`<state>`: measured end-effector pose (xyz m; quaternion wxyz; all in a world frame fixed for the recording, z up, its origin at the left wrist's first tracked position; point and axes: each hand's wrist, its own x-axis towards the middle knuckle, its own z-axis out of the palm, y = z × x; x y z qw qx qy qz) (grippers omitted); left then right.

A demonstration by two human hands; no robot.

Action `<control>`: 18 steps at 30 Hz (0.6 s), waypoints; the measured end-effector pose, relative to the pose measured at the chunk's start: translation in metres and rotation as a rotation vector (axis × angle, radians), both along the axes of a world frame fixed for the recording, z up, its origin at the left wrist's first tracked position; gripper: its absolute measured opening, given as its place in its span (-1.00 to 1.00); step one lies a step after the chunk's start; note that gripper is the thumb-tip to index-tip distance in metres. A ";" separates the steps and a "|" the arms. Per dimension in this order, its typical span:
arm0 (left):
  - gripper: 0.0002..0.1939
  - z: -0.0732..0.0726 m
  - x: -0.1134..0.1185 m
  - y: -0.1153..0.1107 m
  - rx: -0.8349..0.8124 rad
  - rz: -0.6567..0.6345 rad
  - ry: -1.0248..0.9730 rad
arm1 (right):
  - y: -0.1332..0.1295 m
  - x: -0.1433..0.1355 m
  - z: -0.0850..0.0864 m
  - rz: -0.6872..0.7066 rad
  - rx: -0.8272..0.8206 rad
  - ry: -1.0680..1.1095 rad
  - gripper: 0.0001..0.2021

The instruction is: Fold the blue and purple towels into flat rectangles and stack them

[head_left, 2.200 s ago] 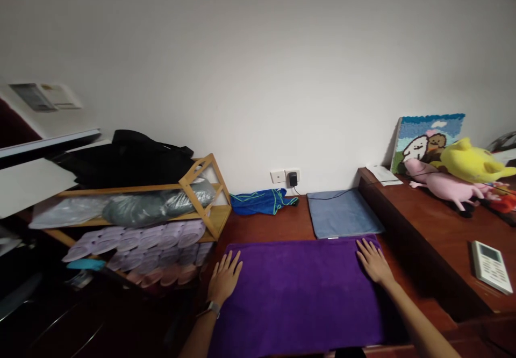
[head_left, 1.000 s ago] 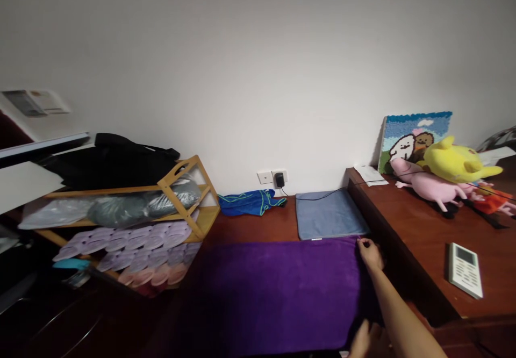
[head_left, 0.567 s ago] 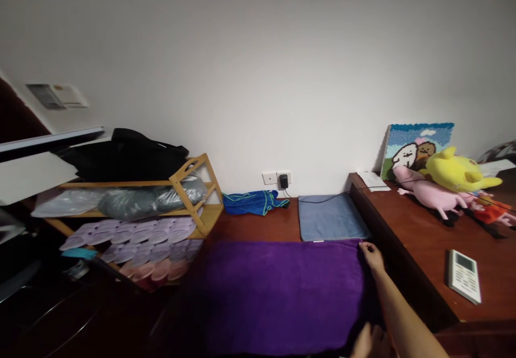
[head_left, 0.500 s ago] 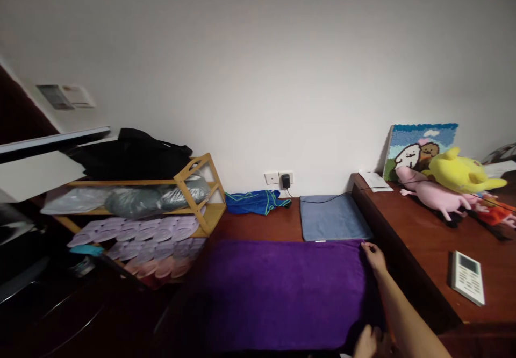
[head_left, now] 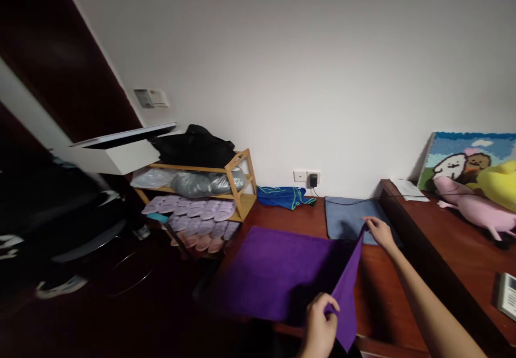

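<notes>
A purple towel lies spread over the brown wooden desk top, and its right end is raised off the wood and folded upward. My right hand pinches the far corner of that end, above a folded grey-blue cloth. Closer to me, my left hand grips the near part of the same raised edge, its fingers curled round the fabric. Between the two hands the lifted strip hangs slanted, and bare wood shows to its right. A crumpled blue cloth with green trim rests against the wall.
On the left stands a wooden rack with slippers, plastic-wrapped bundles and a black bag. A black plug sits in the wall socket, its cable crossing right. The higher surface holds a pink plush toy and a picture.
The towel's right end, flat before, is now lifted and drawn leftward by both hands. My left hand has come further into view. The view has turned left, showing a person's shoe.
</notes>
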<state>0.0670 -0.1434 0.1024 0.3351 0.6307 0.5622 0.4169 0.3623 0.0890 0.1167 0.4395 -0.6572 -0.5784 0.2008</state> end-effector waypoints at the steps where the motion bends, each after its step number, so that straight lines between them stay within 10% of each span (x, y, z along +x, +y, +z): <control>1: -0.67 0.009 -0.018 -0.003 0.017 0.034 -0.063 | 0.006 -0.019 0.013 0.072 0.027 -0.026 -0.59; 5: -0.86 0.029 -0.090 -0.021 0.110 0.154 -0.208 | 0.027 -0.115 0.054 0.328 0.148 -0.129 -0.64; 9: -0.67 0.017 -0.163 -0.036 0.086 0.413 -0.287 | 0.050 -0.231 0.069 0.534 0.214 -0.236 -0.70; 18: -0.31 -0.084 -0.278 -0.031 -0.190 0.981 -0.491 | 0.085 -0.447 -0.013 0.703 0.029 -0.532 -0.83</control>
